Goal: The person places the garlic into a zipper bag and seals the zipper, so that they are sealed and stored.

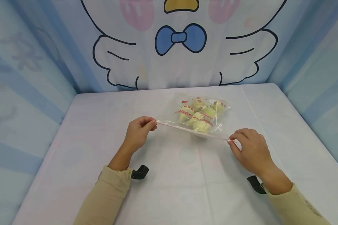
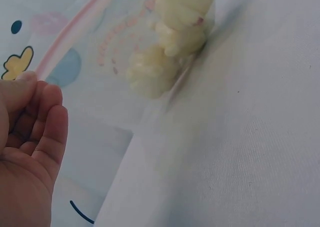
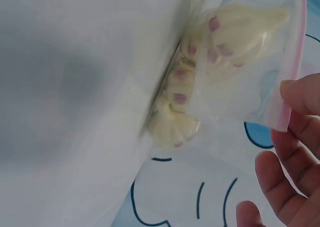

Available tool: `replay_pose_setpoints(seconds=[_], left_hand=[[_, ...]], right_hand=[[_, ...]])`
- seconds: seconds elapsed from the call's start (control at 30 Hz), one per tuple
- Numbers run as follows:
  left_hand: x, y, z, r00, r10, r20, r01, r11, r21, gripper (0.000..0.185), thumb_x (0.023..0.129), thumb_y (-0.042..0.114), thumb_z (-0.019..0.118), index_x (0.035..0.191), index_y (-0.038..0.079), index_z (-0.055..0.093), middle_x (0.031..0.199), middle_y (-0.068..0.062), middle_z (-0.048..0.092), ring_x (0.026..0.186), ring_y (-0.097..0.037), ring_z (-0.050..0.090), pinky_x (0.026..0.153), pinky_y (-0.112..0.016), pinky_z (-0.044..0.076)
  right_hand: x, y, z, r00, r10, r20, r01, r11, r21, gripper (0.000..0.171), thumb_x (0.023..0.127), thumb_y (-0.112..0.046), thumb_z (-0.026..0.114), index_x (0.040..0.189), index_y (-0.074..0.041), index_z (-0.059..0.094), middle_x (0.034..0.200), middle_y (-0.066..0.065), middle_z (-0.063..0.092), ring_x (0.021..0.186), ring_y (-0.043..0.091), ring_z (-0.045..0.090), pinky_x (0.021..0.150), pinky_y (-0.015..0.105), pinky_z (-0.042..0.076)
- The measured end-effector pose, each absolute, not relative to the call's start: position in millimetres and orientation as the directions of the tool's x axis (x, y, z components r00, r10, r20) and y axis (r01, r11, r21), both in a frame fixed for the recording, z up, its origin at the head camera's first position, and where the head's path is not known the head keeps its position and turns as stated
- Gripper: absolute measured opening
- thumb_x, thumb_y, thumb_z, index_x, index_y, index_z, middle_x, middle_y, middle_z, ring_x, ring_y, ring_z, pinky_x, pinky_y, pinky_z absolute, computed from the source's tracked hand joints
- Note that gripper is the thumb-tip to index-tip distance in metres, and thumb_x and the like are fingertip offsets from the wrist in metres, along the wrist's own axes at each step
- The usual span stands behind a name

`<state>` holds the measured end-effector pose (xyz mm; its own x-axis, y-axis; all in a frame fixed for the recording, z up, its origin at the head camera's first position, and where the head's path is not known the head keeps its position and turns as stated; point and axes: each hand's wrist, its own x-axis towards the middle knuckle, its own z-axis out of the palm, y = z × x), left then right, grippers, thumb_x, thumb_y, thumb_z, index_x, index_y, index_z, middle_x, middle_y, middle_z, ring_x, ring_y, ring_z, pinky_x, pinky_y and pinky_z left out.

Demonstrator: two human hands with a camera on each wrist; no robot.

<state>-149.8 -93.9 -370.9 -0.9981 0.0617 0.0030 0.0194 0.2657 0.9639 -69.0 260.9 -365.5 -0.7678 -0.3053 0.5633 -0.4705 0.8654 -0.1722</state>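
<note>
A: What's on the left?

B: The left hand (image 1: 139, 131) is curled, thumb and fingers pinching the left end of the strip (image 1: 191, 130) that closes a clear bag (image 1: 201, 114). The beige sleeve (image 1: 107, 197) runs back toward the near edge, with a black strap (image 1: 140, 172) at the wrist.

A: And the bag itself?

B: It lies on the white table (image 1: 101, 125), a little right of centre and toward the back wall. The strip is stretched taut between both hands, along the bag's near edge. Inside sit several pale yellow toys (image 1: 198, 114) with red-and-white trim, bunched together. In the left wrist view they press against the plastic right by the cloth.

A: The right side?

B: The right hand (image 1: 249, 150) pinches the other end of the strip. In the right wrist view, the fingertips (image 3: 302, 94) close on the pink band at the bag's corner; the remaining fingers are loosely bent below.

A: Behind all that?

B: A backdrop (image 1: 180, 40) with a cartoon bird wearing a blue bow tie.
</note>
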Motion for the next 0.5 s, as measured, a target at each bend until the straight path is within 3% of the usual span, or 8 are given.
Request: replay_pose_setpoints(seconds=[0.3, 0.5], left_hand=[[-148, -93, -371, -0.997, 0.080, -0.020, 0.004, 0.293, 0.956, 0.016, 0.099, 0.015, 0.065, 0.105, 0.001, 0.069, 0.096, -0.011, 0.068, 0.090, -0.024, 0.065, 0.087, -0.034, 0.056], [-149, -98, -372, -0.989, 0.141, -0.047, 0.003, 0.333, 0.943, 0.015, 0.099, 0.017, 0.065, 0.105, 0.004, 0.067, 0.095, -0.010, 0.068, 0.090, -0.024, 0.064, 0.089, -0.043, 0.054]], right_hand=[[-66, 273, -366, -0.774, -0.310, 0.552, -0.482, 0.854, -0.195, 0.020, 0.070, -0.001, 0.084, 0.085, -0.003, 0.071, 0.093, 0.014, 0.065, 0.085, 0.040, 0.060, 0.068, 0.055, 0.046], [-65, 273, -369, -0.778, -0.334, 0.532, -0.523, 0.813, -0.254, 0.019, 0.070, 0.001, 0.082, 0.084, -0.003, 0.070, 0.094, 0.013, 0.062, 0.086, 0.036, 0.059, 0.073, 0.048, 0.048]])
